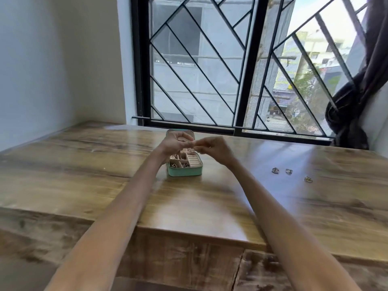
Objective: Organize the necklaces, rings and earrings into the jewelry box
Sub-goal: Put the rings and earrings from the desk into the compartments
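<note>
A small teal jewelry box (184,171) stands open on the wooden table, its lid upright behind my hands. Its left compartments hold several pieces of jewelry; the ring slots on the right look bare. Both hands meet just above the box. My left hand (175,142) and my right hand (213,148) have fingers curled, fingertips together, pinching something tiny between them that is too small to identify. Three rings lie loose on the table to the right: one ring (275,170), a second ring (289,171) and a third ring (308,179).
The wooden table (105,169) runs to a white wall on the left and a barred window (231,70) at the back. A dark knotted curtain (348,114) hangs at the right corner. The table's near edge drops off below my forearms.
</note>
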`<state>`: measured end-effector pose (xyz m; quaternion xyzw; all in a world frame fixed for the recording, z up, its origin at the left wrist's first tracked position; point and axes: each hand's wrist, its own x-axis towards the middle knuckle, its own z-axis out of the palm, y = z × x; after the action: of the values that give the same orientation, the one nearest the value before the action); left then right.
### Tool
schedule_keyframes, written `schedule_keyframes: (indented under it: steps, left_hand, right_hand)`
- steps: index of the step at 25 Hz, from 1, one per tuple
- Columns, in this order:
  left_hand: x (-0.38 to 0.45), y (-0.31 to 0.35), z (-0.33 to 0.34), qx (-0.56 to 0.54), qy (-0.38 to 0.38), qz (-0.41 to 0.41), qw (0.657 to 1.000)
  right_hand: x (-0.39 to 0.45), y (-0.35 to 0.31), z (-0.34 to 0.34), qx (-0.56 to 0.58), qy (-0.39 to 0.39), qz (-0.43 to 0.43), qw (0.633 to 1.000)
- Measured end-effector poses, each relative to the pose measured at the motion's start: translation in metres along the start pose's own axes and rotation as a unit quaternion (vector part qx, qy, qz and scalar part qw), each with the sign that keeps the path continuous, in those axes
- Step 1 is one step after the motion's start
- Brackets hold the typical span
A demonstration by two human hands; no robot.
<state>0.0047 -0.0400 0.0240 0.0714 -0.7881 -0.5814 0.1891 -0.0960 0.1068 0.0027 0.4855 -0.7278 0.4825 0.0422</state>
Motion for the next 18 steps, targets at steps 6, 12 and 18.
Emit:
schedule_keyframes:
  steps: [6, 12, 18]
  left_hand:
    - [0.007, -0.008, 0.002, 0.190, -0.008, 0.064, 0.980]
    - [0.004, -0.010, 0.007, 0.355, 0.033, 0.080, 0.931]
    - [0.000, -0.007, 0.006, 0.417, 0.043, 0.103, 0.902]
  right_hand:
    - [-0.001, 0.010, 0.012, -0.103, 0.066, 0.030, 0.992]
    - [-0.004, 0.003, 0.027, -0.199, 0.096, 0.032, 0.975]
    - [-0.004, 0.003, 0.022, -0.177, 0.055, 0.034, 0.982]
